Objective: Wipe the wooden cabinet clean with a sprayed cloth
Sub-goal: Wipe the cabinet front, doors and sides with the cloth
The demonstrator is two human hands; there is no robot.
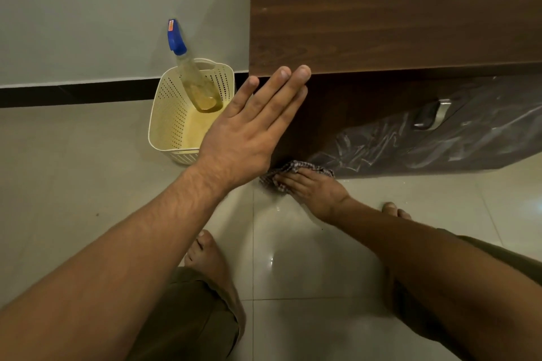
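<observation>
To count first: one wooden cabinet, dark brown, filling the upper right; one checked cloth down at its bottom corner, on the tiled floor; one spray bottle with a blue trigger head and a little yellowish liquid, leaning inside one cream perforated basket, just left of the cabinet and close to the wall; two hands; two bare feet, left foot and right foot. On the lower front of the cabinet, crinkled clear plastic film, and under it one metal handle. Along the bottom of the wall, a black skirting strip. In the way: left forearm and hand across the right part of the basket and the cabinet's corner edge; right forearm over part of the right foot. Left hand wide open, fingers straight and close together, holding nothing, fingertips up at the corner of the cabinet top; touching or only in front, not possible to tell. Right hand low, palm down, fingers nearly straight on top of the bunched cloth, pressing it against the foot of the cabinet, at the meeting of wood and floor.
</observation>
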